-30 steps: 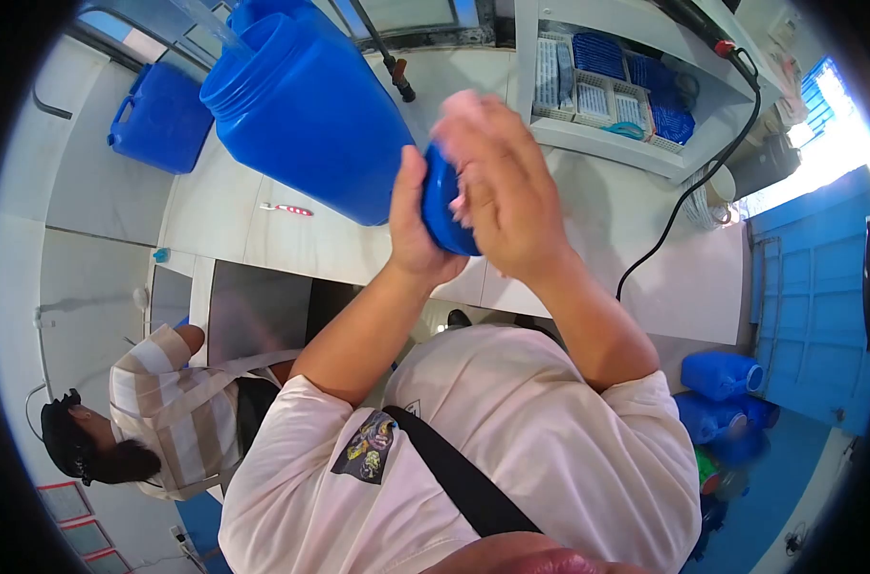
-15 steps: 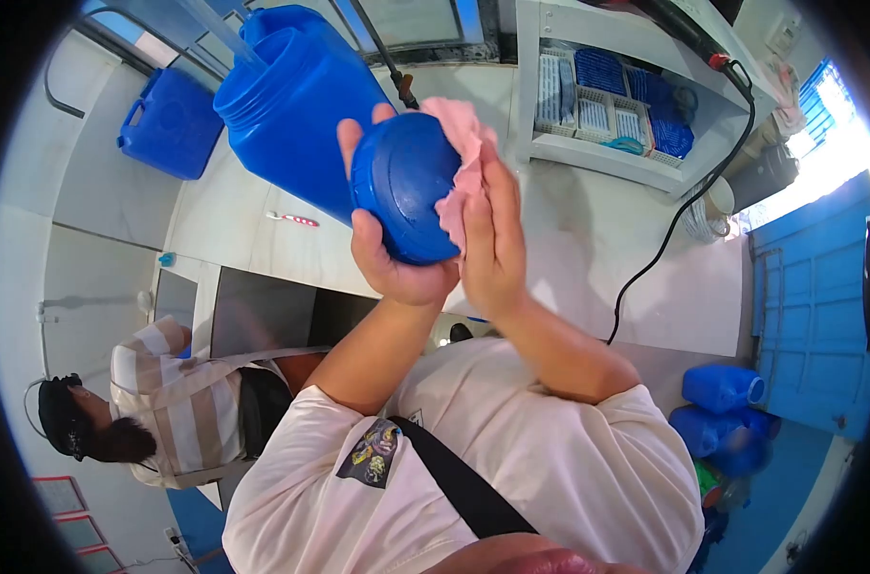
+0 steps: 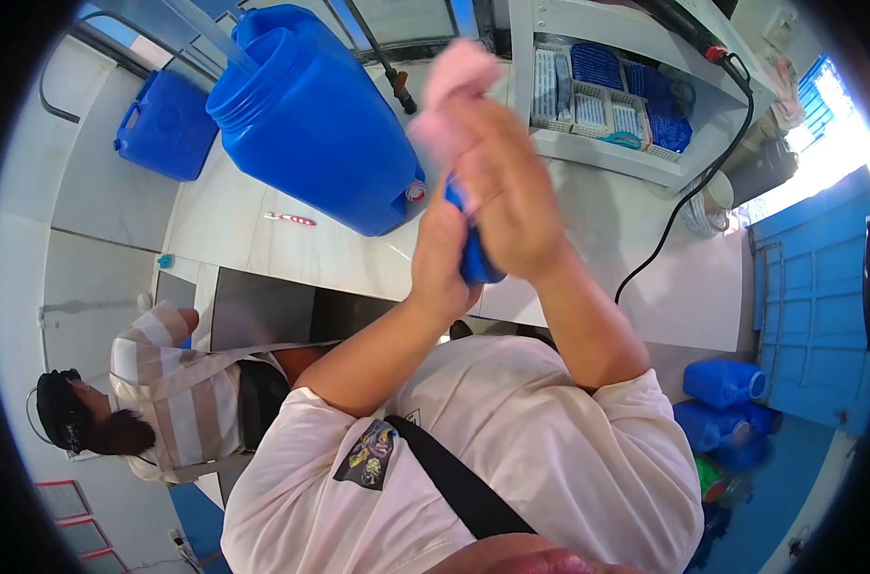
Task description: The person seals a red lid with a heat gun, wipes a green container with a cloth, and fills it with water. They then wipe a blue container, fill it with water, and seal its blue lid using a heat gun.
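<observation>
The blue lid [image 3: 473, 251] has turned edge-on since a moment ago. The left hand [image 3: 441, 256] grips it above the white counter [image 3: 291, 251], while the right hand [image 3: 506, 196] clutches a pink cloth [image 3: 451, 88] against it.

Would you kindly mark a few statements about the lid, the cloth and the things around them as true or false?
1. The right hand presses a pink cloth against the blue lid. True.
2. The left hand holds nothing. False: it holds the lid.
3. The big blue container lies on the white counter. True.
4. The black cable is red. False: it is black.
5. Another person is nearby. True.
</observation>
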Action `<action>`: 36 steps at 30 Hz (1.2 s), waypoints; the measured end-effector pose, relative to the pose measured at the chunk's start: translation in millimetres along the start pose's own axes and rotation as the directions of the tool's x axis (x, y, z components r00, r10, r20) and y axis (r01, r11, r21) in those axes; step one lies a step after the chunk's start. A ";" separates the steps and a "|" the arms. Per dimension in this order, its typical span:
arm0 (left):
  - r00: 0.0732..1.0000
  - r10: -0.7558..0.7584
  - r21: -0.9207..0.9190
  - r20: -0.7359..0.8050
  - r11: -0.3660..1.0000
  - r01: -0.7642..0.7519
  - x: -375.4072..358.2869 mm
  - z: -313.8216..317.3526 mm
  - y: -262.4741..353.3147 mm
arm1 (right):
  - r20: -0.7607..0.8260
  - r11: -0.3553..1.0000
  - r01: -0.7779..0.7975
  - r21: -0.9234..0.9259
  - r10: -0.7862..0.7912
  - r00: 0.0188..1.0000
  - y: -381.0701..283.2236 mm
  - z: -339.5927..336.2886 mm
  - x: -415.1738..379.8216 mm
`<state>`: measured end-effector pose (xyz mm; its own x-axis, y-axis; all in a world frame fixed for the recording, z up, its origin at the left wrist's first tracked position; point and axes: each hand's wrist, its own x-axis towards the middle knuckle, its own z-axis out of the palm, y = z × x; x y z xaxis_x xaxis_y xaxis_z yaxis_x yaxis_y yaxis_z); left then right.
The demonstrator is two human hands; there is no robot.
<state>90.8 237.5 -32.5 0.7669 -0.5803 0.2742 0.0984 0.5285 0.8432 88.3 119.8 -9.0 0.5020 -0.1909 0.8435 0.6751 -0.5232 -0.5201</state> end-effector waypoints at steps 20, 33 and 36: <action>0.954 -0.300 -0.608 0.005 0.757 0.241 27.0 -2.5 23.7 | -0.082 0.989 -0.026 -0.143 0.014 0.997 7.4 -16.4 18.6; 0.939 -0.234 -0.303 -0.252 0.940 0.153 40.7 -5.6 17.4 | 0.138 0.947 0.258 -0.191 -0.234 0.962 14.1 2.6 17.3; 0.990 -0.044 -0.677 0.134 0.725 0.124 55.3 -43.0 29.7 | 0.398 0.954 0.278 -0.113 -0.212 0.893 -21.3 4.8 1.7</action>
<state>163.4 247.7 -12.2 0.6697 -0.6809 0.2964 0.5960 0.7309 0.3324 77.4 134.7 2.9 0.5196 0.2709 0.8103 0.7220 -0.6463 -0.2469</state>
